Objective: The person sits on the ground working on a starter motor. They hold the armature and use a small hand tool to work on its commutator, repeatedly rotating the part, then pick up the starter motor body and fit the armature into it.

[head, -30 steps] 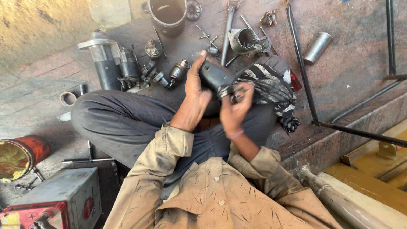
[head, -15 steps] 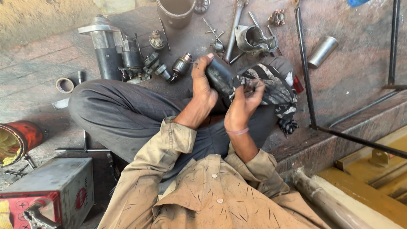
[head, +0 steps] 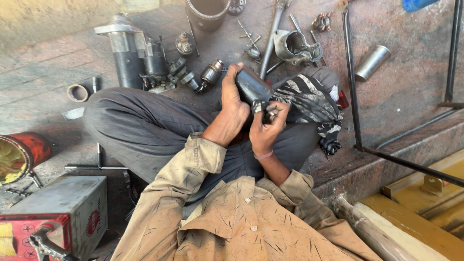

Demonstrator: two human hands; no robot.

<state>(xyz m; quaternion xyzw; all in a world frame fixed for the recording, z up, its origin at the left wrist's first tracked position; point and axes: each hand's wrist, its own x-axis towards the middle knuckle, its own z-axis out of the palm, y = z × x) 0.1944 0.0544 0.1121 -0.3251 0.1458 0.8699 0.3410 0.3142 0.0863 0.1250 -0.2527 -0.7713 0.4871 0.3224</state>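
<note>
I sit cross-legged on a stone floor. My left hand [head: 234, 99] grips a dark cylindrical motor part [head: 252, 87] from the left side, held over my lap. My right hand [head: 267, 128] pinches its lower end, where small metal bits show between the fingers. A black-and-white patterned rag [head: 311, 104] lies over my right knee, just behind the part.
Dismantled starter motor pieces lie ahead: a large motor body [head: 126, 53], a metal housing [head: 295, 47], a small armature [head: 210, 75], a long wrench [head: 270, 36], a steel sleeve [head: 372, 62]. A battery [head: 58, 215] and red tin [head: 21, 152] sit left; a black metal frame [head: 357, 121] stands right.
The view has shifted slightly. Both hands keep hold of the dark part, and my right fingers have moved a little at its lower end.
</note>
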